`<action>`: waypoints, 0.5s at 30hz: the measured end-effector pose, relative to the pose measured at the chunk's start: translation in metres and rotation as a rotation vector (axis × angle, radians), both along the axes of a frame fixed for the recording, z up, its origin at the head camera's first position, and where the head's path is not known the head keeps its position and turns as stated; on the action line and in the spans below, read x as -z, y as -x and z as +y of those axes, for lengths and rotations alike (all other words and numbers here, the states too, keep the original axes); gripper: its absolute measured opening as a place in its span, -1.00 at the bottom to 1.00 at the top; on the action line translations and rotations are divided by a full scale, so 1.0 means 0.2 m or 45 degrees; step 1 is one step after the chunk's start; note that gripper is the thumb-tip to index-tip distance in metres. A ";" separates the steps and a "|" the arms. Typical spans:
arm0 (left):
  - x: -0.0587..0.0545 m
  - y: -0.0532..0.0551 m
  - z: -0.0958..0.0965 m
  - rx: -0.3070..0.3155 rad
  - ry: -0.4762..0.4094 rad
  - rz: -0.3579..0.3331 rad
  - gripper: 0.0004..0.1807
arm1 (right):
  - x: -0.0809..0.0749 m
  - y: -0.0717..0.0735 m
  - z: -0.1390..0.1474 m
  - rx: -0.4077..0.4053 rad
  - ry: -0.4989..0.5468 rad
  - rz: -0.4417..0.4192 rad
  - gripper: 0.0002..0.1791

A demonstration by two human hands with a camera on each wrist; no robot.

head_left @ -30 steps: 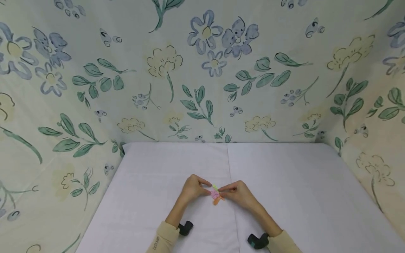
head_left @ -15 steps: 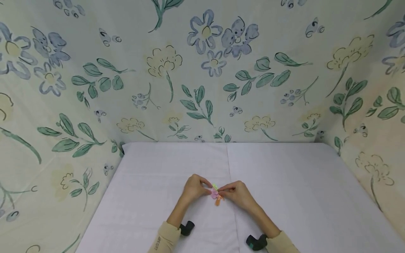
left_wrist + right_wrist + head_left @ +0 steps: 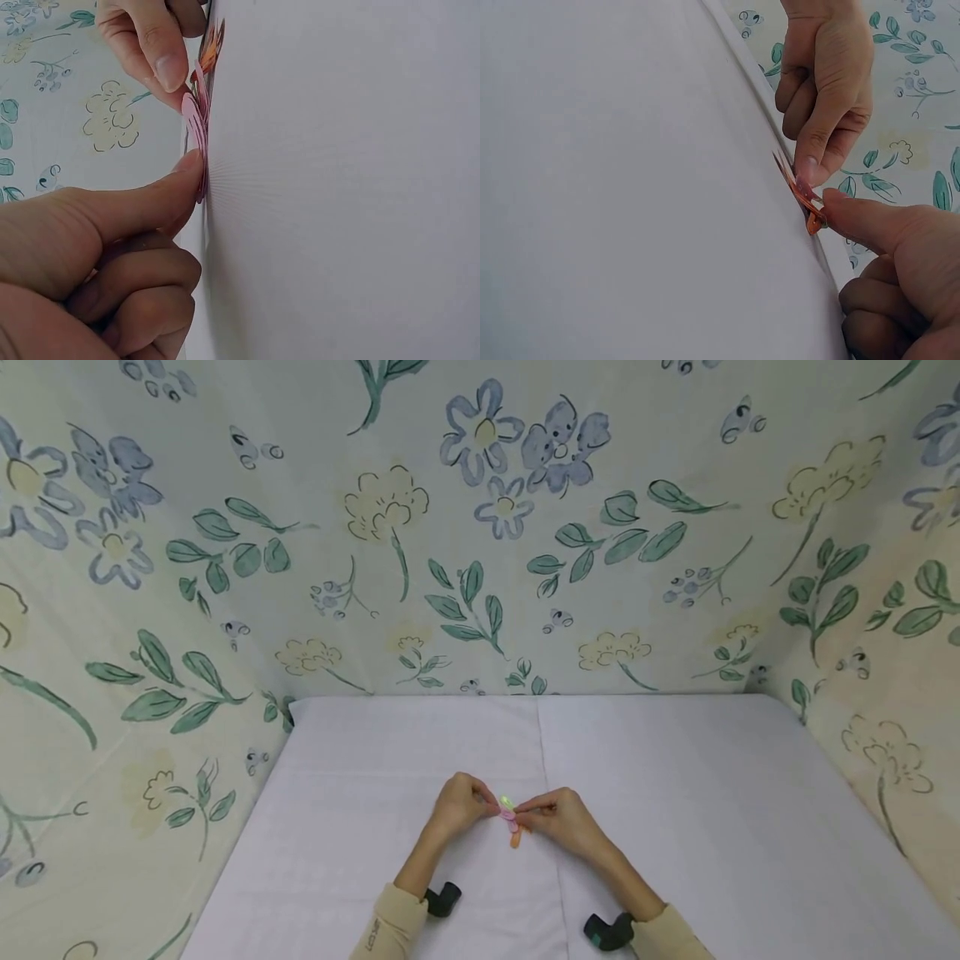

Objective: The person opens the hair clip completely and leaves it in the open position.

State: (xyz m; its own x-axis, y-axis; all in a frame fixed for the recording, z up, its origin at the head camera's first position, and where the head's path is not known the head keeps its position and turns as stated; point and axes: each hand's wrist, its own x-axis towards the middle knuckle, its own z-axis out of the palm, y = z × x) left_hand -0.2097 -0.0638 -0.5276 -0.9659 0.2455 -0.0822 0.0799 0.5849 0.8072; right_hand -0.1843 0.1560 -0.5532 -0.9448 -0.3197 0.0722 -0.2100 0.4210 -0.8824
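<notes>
A small, flat, many-coloured piece lies low over the white cloth between both hands. Its middle is a pink layered part, with a yellow-green tip at the far side and an orange strip nearer me. My left hand pinches the pink part's left edge between thumb and index finger. From the right, my right hand pinches its other edge, thumb against the pink layers. In the right wrist view, orange ends stick out beside the right fingertips. What kind of thing it is, I cannot tell.
White cloth covers the table, with a seam running front to back near the middle. Floral-print fabric hangs behind and at both sides. A black wrist camera sits at the left wrist, another black camera at the right.
My left thumb and index finger have drawn together on the pink part. The pink part has turned and looks narrower, and the orange strip has swung slightly. My right hand has hardly moved.
</notes>
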 end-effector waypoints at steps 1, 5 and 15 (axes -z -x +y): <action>0.00 0.00 0.00 0.001 -0.001 -0.002 -0.90 | 0.00 0.00 0.00 0.002 0.004 -0.003 -0.87; 0.00 0.00 0.00 0.010 -0.016 -0.015 -0.89 | 0.00 0.00 -0.02 0.033 0.008 -0.005 -0.88; 0.00 0.00 0.01 0.051 -0.067 -0.068 -0.88 | 0.00 0.00 -0.05 0.147 0.015 -0.036 -0.90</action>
